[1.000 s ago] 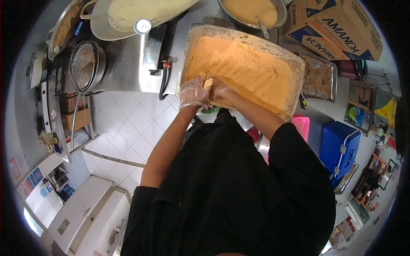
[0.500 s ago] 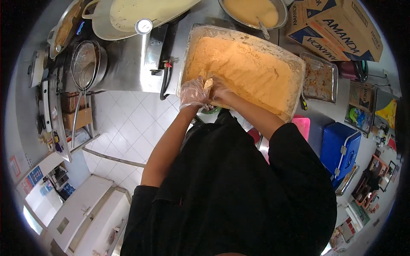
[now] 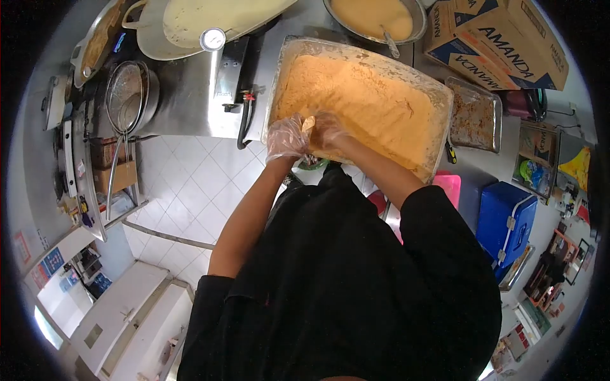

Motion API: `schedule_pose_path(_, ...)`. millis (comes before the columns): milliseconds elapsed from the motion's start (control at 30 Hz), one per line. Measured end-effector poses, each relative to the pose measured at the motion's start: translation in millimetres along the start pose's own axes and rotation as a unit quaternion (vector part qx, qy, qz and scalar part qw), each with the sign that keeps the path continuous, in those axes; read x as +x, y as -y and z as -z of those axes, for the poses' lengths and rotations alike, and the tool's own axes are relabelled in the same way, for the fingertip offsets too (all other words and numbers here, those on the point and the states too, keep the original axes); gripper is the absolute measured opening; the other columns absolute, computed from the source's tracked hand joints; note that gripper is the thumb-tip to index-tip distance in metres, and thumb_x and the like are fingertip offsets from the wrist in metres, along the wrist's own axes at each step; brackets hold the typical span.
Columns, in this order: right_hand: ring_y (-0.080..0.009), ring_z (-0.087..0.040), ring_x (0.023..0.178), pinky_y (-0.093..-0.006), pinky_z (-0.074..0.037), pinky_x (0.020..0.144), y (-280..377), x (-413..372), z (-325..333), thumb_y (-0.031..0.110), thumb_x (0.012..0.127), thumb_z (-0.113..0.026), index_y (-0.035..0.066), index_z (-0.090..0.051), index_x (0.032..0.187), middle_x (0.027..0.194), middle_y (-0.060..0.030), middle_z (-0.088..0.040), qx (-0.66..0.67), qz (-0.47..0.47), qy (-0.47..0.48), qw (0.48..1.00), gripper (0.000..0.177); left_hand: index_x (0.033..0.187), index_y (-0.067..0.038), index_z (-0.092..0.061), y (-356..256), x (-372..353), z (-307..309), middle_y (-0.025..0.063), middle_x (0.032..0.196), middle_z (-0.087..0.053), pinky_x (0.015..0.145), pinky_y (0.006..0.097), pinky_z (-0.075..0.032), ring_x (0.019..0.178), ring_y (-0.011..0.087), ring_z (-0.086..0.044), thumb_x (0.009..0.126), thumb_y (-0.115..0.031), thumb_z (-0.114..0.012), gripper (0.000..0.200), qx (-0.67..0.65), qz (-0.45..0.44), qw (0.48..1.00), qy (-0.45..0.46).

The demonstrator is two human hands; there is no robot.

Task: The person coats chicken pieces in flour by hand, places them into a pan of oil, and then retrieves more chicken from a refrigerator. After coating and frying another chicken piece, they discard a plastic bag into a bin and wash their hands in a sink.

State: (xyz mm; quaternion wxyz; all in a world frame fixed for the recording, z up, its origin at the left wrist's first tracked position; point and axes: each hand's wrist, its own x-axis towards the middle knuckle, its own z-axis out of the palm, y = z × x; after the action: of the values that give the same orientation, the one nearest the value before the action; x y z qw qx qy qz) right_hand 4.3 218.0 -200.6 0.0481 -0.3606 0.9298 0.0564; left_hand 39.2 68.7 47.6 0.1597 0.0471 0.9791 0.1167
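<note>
A brushed stainless-steel counter (image 3: pixel 184 95) spreads under everything, smooth and greyish. On it sits the tub (image 3: pixel 381 61), a deep rectangle with rounded corners, its pale walls caked with flour. The orange powder (image 3: pixel 375 95) inside is fine and dry, heaped in soft ridges with a few crumbly clumps. Beyond the tub's far left corner stands a cream-coloured basin (image 3: pixel 147 41) with a looped handle, holding a smooth, pale liquid. A corrugated cardboard box (image 3: pixel 492 44) printed AMANDA rests past the tub's far right corner. Behind the tub's far wall is a round metal bowl (image 3: pixel 419 25) of glossy, peach-coloured liquid. Just right of the tub lies a shallow rectangular metal tray (image 3: pixel 497 127) scattered with browned crumbs. Well left of the tub, a round wire-mesh strainer (image 3: pixel 124 95) leans at a steel pot.

Both hands, in thin, wrinkled clear plastic, are at the tub's near left corner. The left hand (image 3: pixel 286 138) is curled around a knobbly, powder-coated piece (image 3: pixel 308 124), oblong and upright at the near wall. The right hand (image 3: pixel 330 131) is beside it, fingers down at the powder; whether it grips anything cannot be told.
</note>
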Motion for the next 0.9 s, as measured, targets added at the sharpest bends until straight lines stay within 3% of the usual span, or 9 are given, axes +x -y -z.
schedule_pose_path(67,-0.0289,-0.065,0.077,-0.0419,-0.052,0.067,0.4,-2.9,20.7,0.03,0.08,-0.063,0.006,-0.067,0.102,0.089,-0.0107,-0.07,0.367,0.022,0.054,0.928,0.033,0.106,-0.006,-0.059,1.4,-0.2,-4.5,0.0201,0.097,-0.065,0.086,0.047,-0.047,0.095,0.0367,-0.062,0.092,-0.043,-0.051,0.041,0.009,-0.006,1.0,-0.025)
schedule_pose_path(233,-0.0279,-0.065,0.07,-0.0397,-0.053,0.065,-57.0,10.5,115.3,0.025,0.078,-0.066,0.006,-0.068,0.089,0.081,-0.011,-0.069,0.551,-0.255,0.223,0.763,0.023,0.11,-0.004,-0.059,4.9,-0.4,-9.2,0.0206,0.101,-0.064,0.087,0.0479,-0.046,0.098,0.0367,-0.062,0.092,-0.044,-0.05,0.045,0.026,-0.001,1.0,-0.005)
schedule_pose_path(367,-0.0306,-0.064,0.07,-0.0403,-0.053,0.067,-62.3,-10.5,134.5,0.025,0.075,-0.067,0.006,-0.067,0.081,0.082,-0.0129,-0.069,0.355,-0.341,-0.05,0.869,0.02,0.113,-0.004,-0.059,10.8,-2.8,-17.1,0.0204,0.107,-0.063,0.088,0.0485,-0.046,0.102,0.0362,-0.061,0.092,-0.044,-0.049,0.046,0.04,-0.028,0.998,-0.038)
schedule_pose_path(467,-0.0306,-0.064,0.074,-0.0417,-0.052,0.07,-29.7,-11.7,134.7,0.022,0.074,-0.066,0.005,-0.067,0.086,0.083,-0.0157,-0.068,0.114,-0.022,0.02,0.993,0.02,0.112,-0.004,-0.06,11.4,3.8,-17.3,0.0209,0.107,-0.064,0.087,0.0486,-0.046,0.103,0.0367,-0.061,0.092,-0.045,-0.048,0.047,0.03,-0.015,0.999,0.008)
schedule_pose_path(567,-0.0305,-0.064,0.09,-0.0366,-0.05,0.081,4.2,3.2,30.0,0.035,0.083,-0.065,0.007,-0.068,0.104,0.092,-0.0184,-0.067,0.342,0.03,0.038,0.938,0.036,0.102,-0.007,-0.062,7.1,1.4,-13.5,0.0205,0.09,-0.065,0.081,0.0506,-0.048,0.089,0.0387,-0.063,0.092,-0.046,-0.051,0.041,0.0,-0.027,0.998,-0.056)
schedule_pose_path(633,-0.0299,-0.064,0.085,-0.0442,-0.051,0.078,-21.9,13.3,-44.1,0.024,0.084,-0.059,0.006,-0.067,0.1,0.087,-0.0174,-0.067,0.674,0.143,0.0,0.725,0.026,0.107,-0.006,-0.06,-5.5,1.9,12.0,0.0211,0.098,-0.065,0.085,0.0497,-0.046,0.096,0.0383,-0.062,0.093,-0.046,-0.049,0.044,-0.017,0.004,1.0,0.003)
schedule_pose_path(733,-0.0312,-0.063,0.091,-0.0388,-0.05,0.084,-55.0,-19.1,212.9,0.035,0.085,-0.062,0.007,-0.056,0.125,0.101,-0.0218,-0.066,0.659,-0.211,0.169,0.702,0.049,0.111,-0.004,-0.059,-1.2,2.4,3.8,0.0216,0.105,-0.064,0.089,0.0488,-0.045,0.102,0.0375,-0.06,0.093,-0.045,-0.048,0.046,-0.013,0.022,0.999,0.039)
schedule_pose_path(833,-0.0311,-0.062,0.091,-0.0394,-0.05,0.083,-73.2,-11.2,164.9,0.034,0.087,-0.059,0.006,-0.053,0.127,0.104,-0.022,-0.066,0.42,-0.337,0.019,0.842,0.049,0.11,-0.005,-0.059,6.7,-0.1,-9.7,0.0214,0.104,-0.064,0.09,0.0485,-0.045,0.102,0.0369,-0.06,0.091,-0.043,-0.051,0.044,0.008,0.003,1.0,0.0)
schedule_pose_path(900,-0.0303,-0.064,0.089,-0.0422,-0.051,0.078,-55.6,-16.6,138.9,0.033,0.087,-0.06,0.003,-0.057,0.119,0.099,-0.0201,-0.066,0.291,-0.237,0.005,0.927,0.044,0.11,-0.005,-0.059,6.0,0.0,-8.4,0.0212,0.104,-0.064,0.09,0.0483,-0.045,0.103,0.0366,-0.06,0.089,-0.042,-0.053,0.043,0.008,-0.008,1.0,-0.016)
